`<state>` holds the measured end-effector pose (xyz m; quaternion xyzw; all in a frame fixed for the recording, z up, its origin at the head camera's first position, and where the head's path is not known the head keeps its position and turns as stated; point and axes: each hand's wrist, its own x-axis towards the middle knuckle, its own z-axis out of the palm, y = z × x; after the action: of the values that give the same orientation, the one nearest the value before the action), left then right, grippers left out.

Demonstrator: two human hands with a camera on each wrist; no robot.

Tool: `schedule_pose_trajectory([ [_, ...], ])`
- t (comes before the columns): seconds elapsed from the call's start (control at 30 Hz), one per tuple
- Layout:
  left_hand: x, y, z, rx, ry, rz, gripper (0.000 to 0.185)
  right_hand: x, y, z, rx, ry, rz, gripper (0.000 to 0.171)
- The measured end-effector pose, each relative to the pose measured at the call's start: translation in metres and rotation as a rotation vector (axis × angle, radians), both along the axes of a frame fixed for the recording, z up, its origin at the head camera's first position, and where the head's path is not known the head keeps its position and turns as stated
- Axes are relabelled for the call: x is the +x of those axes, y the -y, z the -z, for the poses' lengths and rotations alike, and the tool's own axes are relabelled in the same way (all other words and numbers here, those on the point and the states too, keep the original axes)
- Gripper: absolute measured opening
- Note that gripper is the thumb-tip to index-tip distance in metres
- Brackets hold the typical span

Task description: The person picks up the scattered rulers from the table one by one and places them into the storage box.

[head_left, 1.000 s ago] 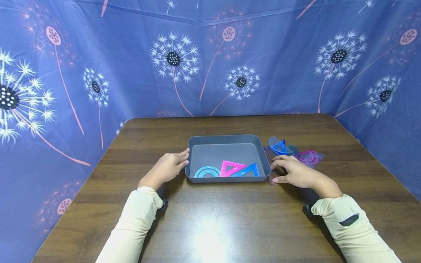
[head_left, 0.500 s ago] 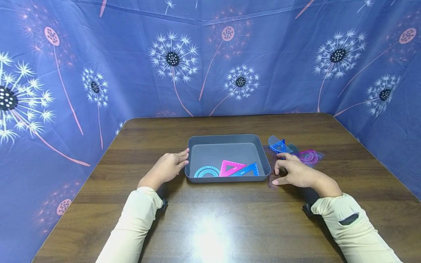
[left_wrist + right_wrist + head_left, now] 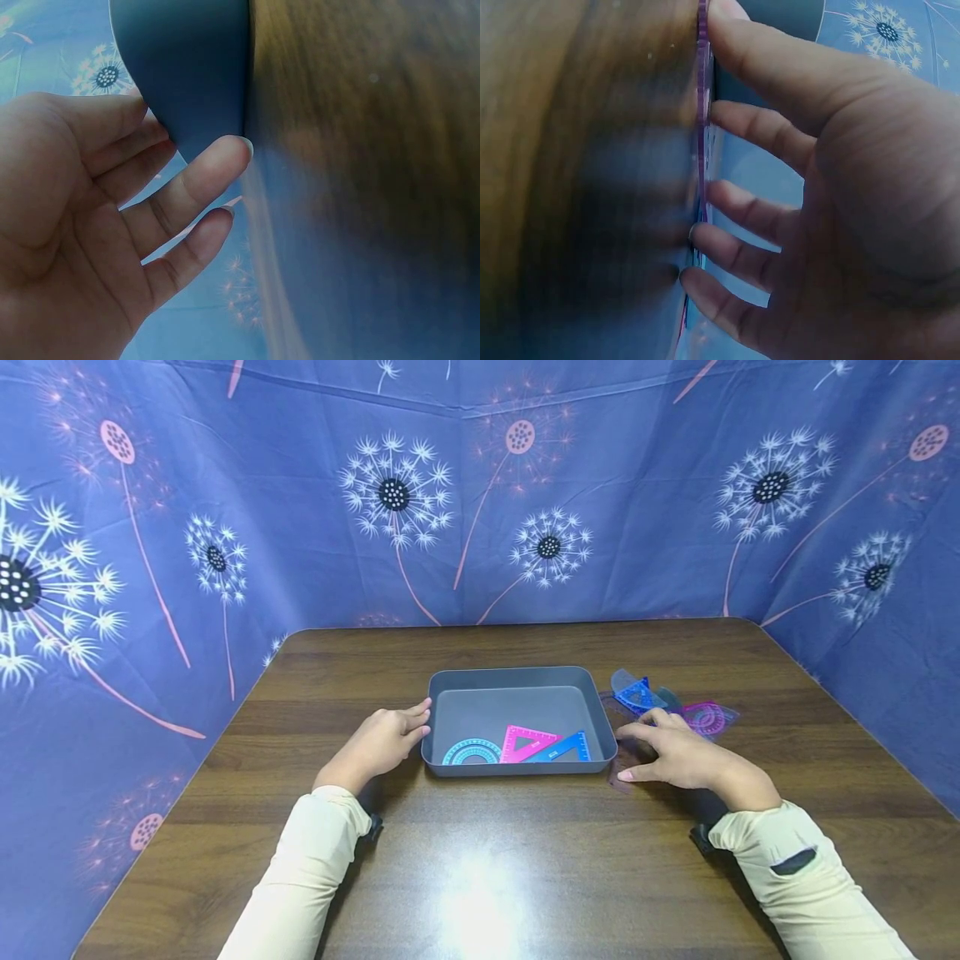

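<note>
At three o'clock of the tray (image 3: 517, 770), the right hand (image 3: 678, 756), thumb and fingers spread, has just stretched toward ten o'clock, touching a purple piece (image 3: 702, 82) not yet off the bench (image 3: 585, 860). At nine o'clock, the left hand (image 3: 378, 739), fingers extended, touches the tray.
</note>
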<state>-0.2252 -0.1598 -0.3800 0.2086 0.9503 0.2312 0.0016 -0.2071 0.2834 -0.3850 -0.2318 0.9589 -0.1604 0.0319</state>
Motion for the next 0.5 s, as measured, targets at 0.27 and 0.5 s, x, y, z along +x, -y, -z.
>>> schedule_pose_trajectory([
  [0.27,0.0001,-0.0005,0.0005,0.001,0.003,-0.007,0.039,-0.0022,-0.0009,-0.0021,0.010,0.028,0.034,0.053],
  [0.5,-0.0003,-0.0011,-0.0002,-0.001,-0.001,-0.002,0.039,-0.0020,-0.0075,-0.0084,-0.026,0.086,-0.030,0.054],
])
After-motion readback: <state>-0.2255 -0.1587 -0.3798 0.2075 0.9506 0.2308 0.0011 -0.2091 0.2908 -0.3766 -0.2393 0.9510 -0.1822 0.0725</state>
